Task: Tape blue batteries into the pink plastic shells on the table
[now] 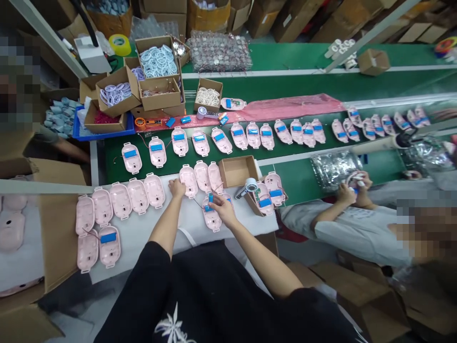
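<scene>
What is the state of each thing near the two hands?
left hand: resting on a pink shell
right hand: pressing a blue battery into a shell
small cardboard box: open
tape roll: lying on the white sheet

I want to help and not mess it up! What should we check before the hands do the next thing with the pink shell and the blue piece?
1. Right hand has the blue battery over the pink shell: ok.
2. Left hand rests by the empty shell: ok.
3. Battery seated flat in its shell: cannot tell, fingers hide it.
4. Wires free of pinching: cannot tell, too thin to see.
5. More empty shells lined up on the white sheet: ok.
6. Small cardboard box close to the right hand: ok.
</scene>
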Tool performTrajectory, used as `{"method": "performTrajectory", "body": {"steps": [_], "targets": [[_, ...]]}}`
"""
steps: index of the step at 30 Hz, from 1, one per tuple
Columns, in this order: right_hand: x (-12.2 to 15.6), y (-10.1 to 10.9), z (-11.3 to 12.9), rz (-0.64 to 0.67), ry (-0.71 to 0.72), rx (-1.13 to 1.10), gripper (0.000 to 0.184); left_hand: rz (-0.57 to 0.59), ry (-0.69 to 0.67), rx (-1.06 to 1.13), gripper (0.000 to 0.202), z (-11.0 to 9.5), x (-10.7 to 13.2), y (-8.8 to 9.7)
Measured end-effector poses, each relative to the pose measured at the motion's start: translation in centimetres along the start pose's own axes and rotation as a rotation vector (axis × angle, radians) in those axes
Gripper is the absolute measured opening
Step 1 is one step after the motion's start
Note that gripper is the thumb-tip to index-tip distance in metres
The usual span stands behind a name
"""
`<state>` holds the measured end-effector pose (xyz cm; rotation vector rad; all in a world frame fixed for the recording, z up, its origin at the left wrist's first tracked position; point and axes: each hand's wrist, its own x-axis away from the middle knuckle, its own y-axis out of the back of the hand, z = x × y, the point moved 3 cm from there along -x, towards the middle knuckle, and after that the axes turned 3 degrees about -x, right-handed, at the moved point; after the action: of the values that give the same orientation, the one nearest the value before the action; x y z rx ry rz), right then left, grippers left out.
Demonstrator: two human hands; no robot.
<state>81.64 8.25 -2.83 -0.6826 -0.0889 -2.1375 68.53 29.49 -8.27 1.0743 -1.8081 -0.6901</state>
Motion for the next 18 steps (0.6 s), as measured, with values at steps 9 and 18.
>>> {"method": "performTrajectory", "body": {"steps": [9,18], "targets": [[3.5,-3.0,7.1,0.182,0.554,0.588,0.038,-0.001,-0.174,0.043,0.035,1.9,13.3,9.5],[4.8,-9.4,7.1,0.369,0.923,0.961,0.034,-0.071,-0.222,0.198,0.044,1.6,20.6,10.9]]}}
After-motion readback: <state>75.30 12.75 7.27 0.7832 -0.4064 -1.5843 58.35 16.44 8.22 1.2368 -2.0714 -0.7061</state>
